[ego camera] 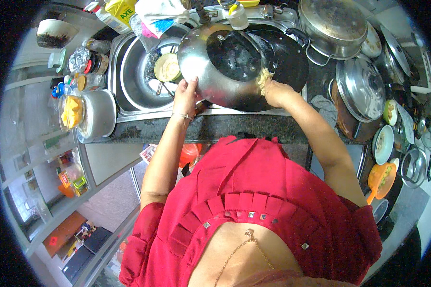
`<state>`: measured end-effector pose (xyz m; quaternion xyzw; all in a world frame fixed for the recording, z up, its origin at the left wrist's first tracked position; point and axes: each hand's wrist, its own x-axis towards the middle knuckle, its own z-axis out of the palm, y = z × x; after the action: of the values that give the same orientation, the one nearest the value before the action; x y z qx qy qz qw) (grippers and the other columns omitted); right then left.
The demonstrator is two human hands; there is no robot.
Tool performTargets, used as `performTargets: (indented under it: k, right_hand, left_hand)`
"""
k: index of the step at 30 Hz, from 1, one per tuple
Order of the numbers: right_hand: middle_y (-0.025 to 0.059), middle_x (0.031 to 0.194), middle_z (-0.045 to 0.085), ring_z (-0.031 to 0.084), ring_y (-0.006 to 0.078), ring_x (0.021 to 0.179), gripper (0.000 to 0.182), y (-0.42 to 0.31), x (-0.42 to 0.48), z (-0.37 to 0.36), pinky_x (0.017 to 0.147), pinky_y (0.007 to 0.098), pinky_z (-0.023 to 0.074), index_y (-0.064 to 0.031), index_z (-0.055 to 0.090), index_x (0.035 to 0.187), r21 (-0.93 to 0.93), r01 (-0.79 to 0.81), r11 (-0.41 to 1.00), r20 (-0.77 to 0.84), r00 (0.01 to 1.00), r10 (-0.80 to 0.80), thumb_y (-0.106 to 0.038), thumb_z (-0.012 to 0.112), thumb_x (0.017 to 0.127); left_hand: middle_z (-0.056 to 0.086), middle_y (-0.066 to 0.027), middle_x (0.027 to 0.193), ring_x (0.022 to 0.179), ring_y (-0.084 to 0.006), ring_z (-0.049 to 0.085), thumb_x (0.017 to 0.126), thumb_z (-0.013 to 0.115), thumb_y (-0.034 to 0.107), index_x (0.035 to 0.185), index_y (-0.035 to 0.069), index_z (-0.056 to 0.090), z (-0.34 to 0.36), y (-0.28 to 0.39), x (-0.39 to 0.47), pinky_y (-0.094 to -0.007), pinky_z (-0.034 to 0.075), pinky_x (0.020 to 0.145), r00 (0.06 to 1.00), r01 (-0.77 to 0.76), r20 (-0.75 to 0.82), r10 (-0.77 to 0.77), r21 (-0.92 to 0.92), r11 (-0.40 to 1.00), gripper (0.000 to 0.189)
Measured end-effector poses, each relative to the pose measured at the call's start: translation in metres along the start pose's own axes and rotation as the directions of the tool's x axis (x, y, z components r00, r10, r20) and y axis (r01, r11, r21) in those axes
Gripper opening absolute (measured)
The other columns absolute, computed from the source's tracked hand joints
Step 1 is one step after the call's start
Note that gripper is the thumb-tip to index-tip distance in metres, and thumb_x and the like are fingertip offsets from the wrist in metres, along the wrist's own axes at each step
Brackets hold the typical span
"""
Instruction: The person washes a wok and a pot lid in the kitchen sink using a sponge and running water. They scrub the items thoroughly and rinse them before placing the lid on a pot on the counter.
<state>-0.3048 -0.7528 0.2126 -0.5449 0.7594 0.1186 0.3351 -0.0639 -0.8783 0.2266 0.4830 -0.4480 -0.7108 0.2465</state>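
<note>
A large domed steel lid with a dark, glassy middle and an arched handle lies tilted over the right part of the double sink. My left hand grips its near left rim, thumb on top. In my right hand is a pale yellow, crumpled scrubber, pressed to the lid's right side. Beneath and behind the lid shows a black wok with a dark handle. A small yellow-green bowl sits in the left basin, near my left hand. Wet, foamy patches show on the dark surfaces.
A big lidded steel pot stands right of the sink, with a steel lid nearer. At left are a steel pot and several jars. A yellow detergent bottle and cloths crowd the sink's back edge. A grey rag lies at right.
</note>
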Motion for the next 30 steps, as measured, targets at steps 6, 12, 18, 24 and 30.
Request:
performTargets:
  k: [6,12,18,24,30]
  right_hand:
    - [0.0249,0.109,0.054,0.054,0.0344,0.100,0.042,0.002,-0.008,-0.007,0.085,0.0414,0.0444,0.0088,0.044,0.111,0.060,0.064,0.996,-0.009,0.998,-0.063,-0.024,0.042,0.085]
    - [0.0242,0.095,0.060,0.059,0.0360,0.089,0.034,0.013,0.000,0.014,0.077,0.0442,0.0474,0.0082,0.048,0.103,0.021,0.143,0.989,-0.220,0.966,-0.135,-0.019,0.040,0.083]
    - [0.0243,0.096,0.058,0.058,0.0363,0.090,0.034,0.002,-0.012,-0.001,0.078,0.0430,0.0468,0.0075,0.048,0.100,0.046,0.155,0.987,-0.185,0.972,-0.144,-0.022,0.045,0.084]
    - [0.0232,0.094,0.058,0.058,0.0352,0.089,0.031,0.015,-0.008,-0.003,0.076,0.0419,0.0469,0.0043,0.049,0.101,0.006,0.098,0.995,-0.236,0.967,-0.093,-0.020,0.048,0.082]
    - [0.0194,0.106,0.054,0.052,0.0329,0.101,0.032,-0.023,-0.039,-0.014,0.085,0.0401,0.0430,-0.0034,0.051,0.109,0.166,0.355,0.920,-0.678,0.719,-0.154,-0.013,0.053,0.078]
  left_hand:
    - [0.060,-0.0115,0.091,0.084,-0.0186,0.056,0.091,0.045,0.032,0.098,-0.004,0.053,-0.025,-0.011,-0.011,-0.0265,0.041,0.080,0.964,-0.204,-0.035,0.264,0.539,0.818,0.038]
    - [0.058,-0.0095,0.102,0.088,-0.0190,0.056,0.091,0.039,0.041,0.115,0.001,0.050,-0.040,-0.011,0.002,-0.0299,0.043,0.080,0.994,-0.001,-0.099,0.034,0.313,0.950,0.048]
    - [0.057,-0.0047,0.097,0.085,-0.0157,0.055,0.091,0.045,0.027,0.110,0.005,0.050,-0.008,0.020,0.044,-0.0288,0.045,0.075,0.981,-0.163,-0.132,0.139,-0.197,0.967,0.030]
    - [0.058,-0.0061,0.099,0.084,-0.0147,0.057,0.090,0.047,0.019,0.109,0.004,0.047,0.018,0.029,-0.010,-0.0303,0.048,0.074,0.994,-0.101,-0.060,0.090,-0.219,0.971,0.025]
    - [0.057,-0.0006,0.087,0.072,-0.0077,0.054,0.087,0.054,0.023,0.106,0.007,0.047,0.015,-0.011,-0.031,-0.0233,0.047,0.063,1.000,-0.003,0.015,0.005,-0.163,0.987,0.026]
